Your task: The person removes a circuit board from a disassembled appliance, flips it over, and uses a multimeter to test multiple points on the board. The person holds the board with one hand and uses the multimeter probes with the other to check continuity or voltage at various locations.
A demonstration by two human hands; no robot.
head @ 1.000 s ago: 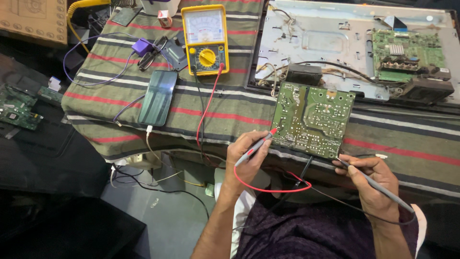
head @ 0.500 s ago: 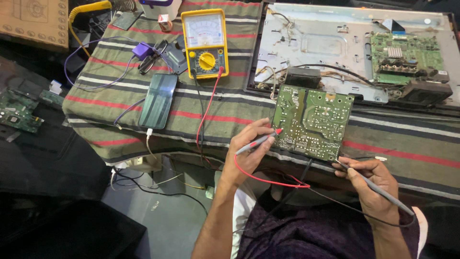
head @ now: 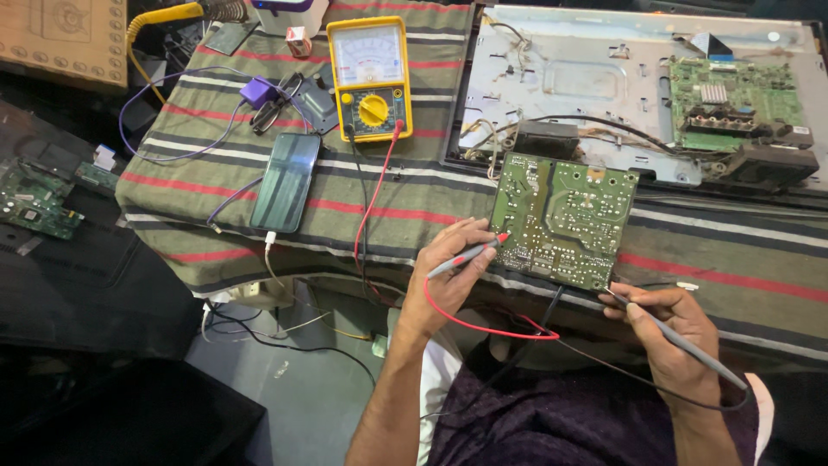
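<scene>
A green circuit board (head: 562, 219) lies solder side up on the striped cloth (head: 405, 207), near its front edge. My left hand (head: 448, 272) holds a red-tipped test probe (head: 470, 253) with its tip touching the board's left edge. My right hand (head: 668, 332) grips a grey probe (head: 681, 341) whose tip points at the board's lower right corner. Red and black leads (head: 375, 198) run back to a yellow analog multimeter (head: 371, 78) at the far side of the cloth.
An opened flat-screen chassis (head: 604, 78) with a green mainboard (head: 733, 99) lies behind the board. A phone (head: 286, 179) on a white cable, spectacles (head: 276, 99) and a purple plug (head: 257, 91) lie left. More boards (head: 39, 203) sit far left. Cables hang below the cloth.
My left hand has brought the red probe tip up against the board's left edge. My right hand and its grey probe have stayed near the board's lower right corner.
</scene>
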